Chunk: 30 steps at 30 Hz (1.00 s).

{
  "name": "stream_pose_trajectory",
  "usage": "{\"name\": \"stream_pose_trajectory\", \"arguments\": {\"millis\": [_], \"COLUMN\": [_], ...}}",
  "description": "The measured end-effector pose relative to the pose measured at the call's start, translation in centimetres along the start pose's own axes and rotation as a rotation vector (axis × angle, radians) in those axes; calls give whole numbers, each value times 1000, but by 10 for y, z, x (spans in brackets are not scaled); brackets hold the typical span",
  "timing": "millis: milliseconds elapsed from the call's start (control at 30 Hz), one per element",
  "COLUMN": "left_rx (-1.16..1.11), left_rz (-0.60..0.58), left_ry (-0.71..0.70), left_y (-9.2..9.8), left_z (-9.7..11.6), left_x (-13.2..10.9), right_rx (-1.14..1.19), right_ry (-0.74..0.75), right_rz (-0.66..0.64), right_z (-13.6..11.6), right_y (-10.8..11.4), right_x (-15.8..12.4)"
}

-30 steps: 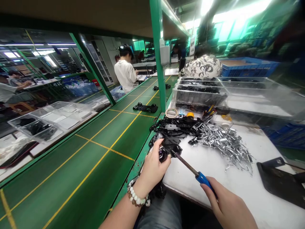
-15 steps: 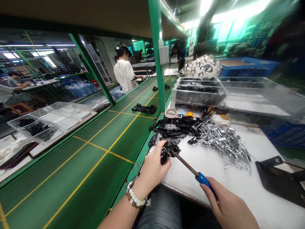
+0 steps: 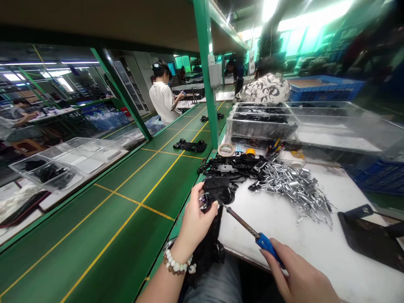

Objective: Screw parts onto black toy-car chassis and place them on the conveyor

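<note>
My left hand (image 3: 196, 214) is closed around one end of a black plastic assembly (image 3: 217, 191), holding it tilted up above the bench edge. A long dark part of the assembly seems to hang below, near my lap. In my right hand (image 3: 293, 269) is a screwdriver (image 3: 267, 246) with a blue handle and a long metal shaft. Its tip meets the lower right side of the black assembly, and the exact contact point is hidden. Just beyond lie a pile of flat black plastic parts (image 3: 236, 166) and a heap of bent silver metal pieces (image 3: 292, 185).
A green conveyor belt (image 3: 126, 235) with yellow lines runs along my left, carrying a black chassis (image 3: 190, 145). Clear plastic bins (image 3: 261, 126) stand behind the piles. A green post (image 3: 206, 84) rises at the bench corner. A black stand (image 3: 366, 235) is at right. Co-workers sit farther off.
My left hand has turned the black assembly, so a broad flat face now shows. The screwdriver has shifted slightly left and down with my right hand. The far co-worker in white has raised a hand.
</note>
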State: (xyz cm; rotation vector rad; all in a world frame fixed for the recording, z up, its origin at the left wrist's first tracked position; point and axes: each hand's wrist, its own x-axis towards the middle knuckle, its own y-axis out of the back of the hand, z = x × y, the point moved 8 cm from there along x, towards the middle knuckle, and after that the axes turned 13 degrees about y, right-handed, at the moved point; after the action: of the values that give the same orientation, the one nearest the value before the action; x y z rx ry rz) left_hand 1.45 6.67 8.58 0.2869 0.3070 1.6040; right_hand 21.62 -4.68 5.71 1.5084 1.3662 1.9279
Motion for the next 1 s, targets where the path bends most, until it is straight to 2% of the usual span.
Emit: {"name": "stream_pose_trajectory", "arguments": {"millis": [100, 367, 567, 667, 800, 867, 1000], "left_rx": [-129, -257, -365, -402, -459, -515, -673], "left_rz": [-36, -50, -67, -63, -38, 6, 146], "left_ry": [41, 86, 129, 141, 180, 207, 291], "left_y": [-2, -3, -5, -5, -3, 1, 5], "left_z": [-4, -7, -7, -8, -12, -16, -30], "left_x": [0, -3, -1, 1, 6, 11, 17], "right_rx": [-4, 15, 113, 191, 436, 604, 677], "right_ry": [-2, 7, -83, -134, -281, -419, -754], "right_rz": [-12, -35, -26, -64, -105, -99, 75], "right_z": [-3, -2, -1, 2, 15, 23, 41], "right_y": [-3, -8, -8, -13, -25, -35, -48], "right_x": [2, 5, 9, 11, 3, -8, -38]}}
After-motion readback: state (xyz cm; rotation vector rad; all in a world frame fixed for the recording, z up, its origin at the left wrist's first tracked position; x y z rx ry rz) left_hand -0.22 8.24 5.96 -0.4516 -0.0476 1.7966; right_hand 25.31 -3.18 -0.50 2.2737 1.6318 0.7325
